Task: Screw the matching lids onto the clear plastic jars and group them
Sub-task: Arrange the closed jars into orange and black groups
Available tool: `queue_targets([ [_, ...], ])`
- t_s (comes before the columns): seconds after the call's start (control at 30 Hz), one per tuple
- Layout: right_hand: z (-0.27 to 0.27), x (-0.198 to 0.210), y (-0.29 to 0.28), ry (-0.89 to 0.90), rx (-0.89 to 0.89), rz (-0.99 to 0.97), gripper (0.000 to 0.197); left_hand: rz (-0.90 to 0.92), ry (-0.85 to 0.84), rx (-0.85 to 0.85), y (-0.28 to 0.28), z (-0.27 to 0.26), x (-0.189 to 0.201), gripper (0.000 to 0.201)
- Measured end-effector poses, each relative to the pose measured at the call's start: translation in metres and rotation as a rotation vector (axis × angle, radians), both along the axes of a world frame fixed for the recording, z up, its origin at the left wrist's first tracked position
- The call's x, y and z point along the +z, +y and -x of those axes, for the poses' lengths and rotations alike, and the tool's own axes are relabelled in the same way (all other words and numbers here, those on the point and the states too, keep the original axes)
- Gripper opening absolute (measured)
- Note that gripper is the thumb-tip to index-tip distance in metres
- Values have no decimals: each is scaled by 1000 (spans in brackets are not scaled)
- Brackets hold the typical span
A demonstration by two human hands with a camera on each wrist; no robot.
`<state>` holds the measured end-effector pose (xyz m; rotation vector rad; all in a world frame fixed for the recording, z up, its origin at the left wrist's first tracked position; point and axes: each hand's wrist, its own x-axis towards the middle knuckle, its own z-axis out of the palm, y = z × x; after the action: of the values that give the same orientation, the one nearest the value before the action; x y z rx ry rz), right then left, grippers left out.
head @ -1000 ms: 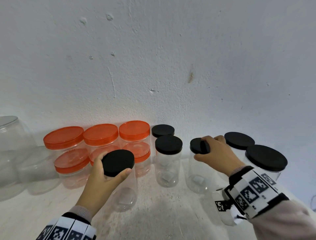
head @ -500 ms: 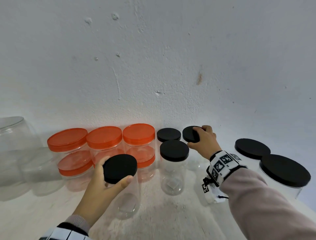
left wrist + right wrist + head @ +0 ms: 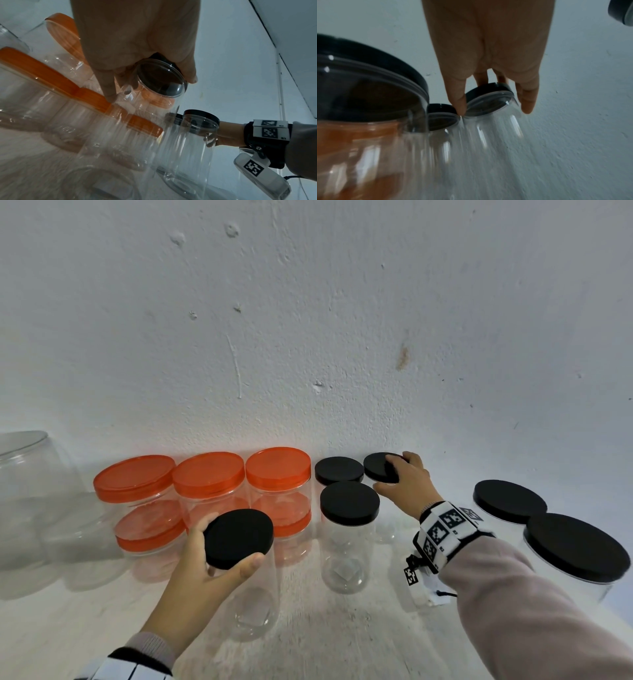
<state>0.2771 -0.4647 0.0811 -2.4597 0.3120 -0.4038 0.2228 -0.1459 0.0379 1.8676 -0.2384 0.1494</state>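
My left hand (image 3: 219, 553) grips the black lid (image 3: 239, 538) of a tall clear jar (image 3: 255, 607) standing at the front; in the left wrist view the fingers (image 3: 106, 86) curl round that lid (image 3: 161, 79). My right hand (image 3: 400, 477) holds the black lid (image 3: 380, 467) of a second clear jar at the back by the wall, beside two other black-lidded jars (image 3: 349, 503) (image 3: 339, 470). The right wrist view shows thumb and fingers (image 3: 458, 102) round this lid (image 3: 488, 92), with the jar body (image 3: 489, 128) below.
Several orange-lidded jars (image 3: 209, 474) stand stacked in a row against the wall at the left. Two wide black-lidded jars (image 3: 575, 546) (image 3: 508, 501) sit at the right. Large clear lidless containers (image 3: 27, 484) fill the far left. The white wall (image 3: 308, 320) closes the back.
My right hand has carried its black-lidded jar back and left, from beside the wide jars to the wall next to the other small black-lidded jars. The left hand stays on its lid.
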Motion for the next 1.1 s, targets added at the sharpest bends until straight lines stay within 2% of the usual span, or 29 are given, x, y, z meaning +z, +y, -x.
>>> queue_targets([
  [0.07,7,4,3,-45,-9,-17,63,-2,-1,0,1,-1,-1,80],
  [0.17,27,3,17,-315,-53,-44,61,-9,1,-3,2,-1,-2,80],
  [0.23,41,-1,33,-408,7,-50,53,-6,0,-2,2,-2,-2,80],
  [0.27,47,-5,41,-372,61,-60,53,-6,-2,-1,2,-2,-3,80],
  [0.4,58,-18,62,-108,208,-124,76,0,-9,0,1,-1,-2,79],
  [0.57,67,-22,56,-142,186,-154,72,4,-8,-10,1,0,-1,78],
  [0.87,78,-19,10,-142,-48,-144,69,-4,2,2,2,-1,-1,78],
  [1.1,90,-14,6,-102,-33,-128,69,21,12,0,0,0,1,74],
])
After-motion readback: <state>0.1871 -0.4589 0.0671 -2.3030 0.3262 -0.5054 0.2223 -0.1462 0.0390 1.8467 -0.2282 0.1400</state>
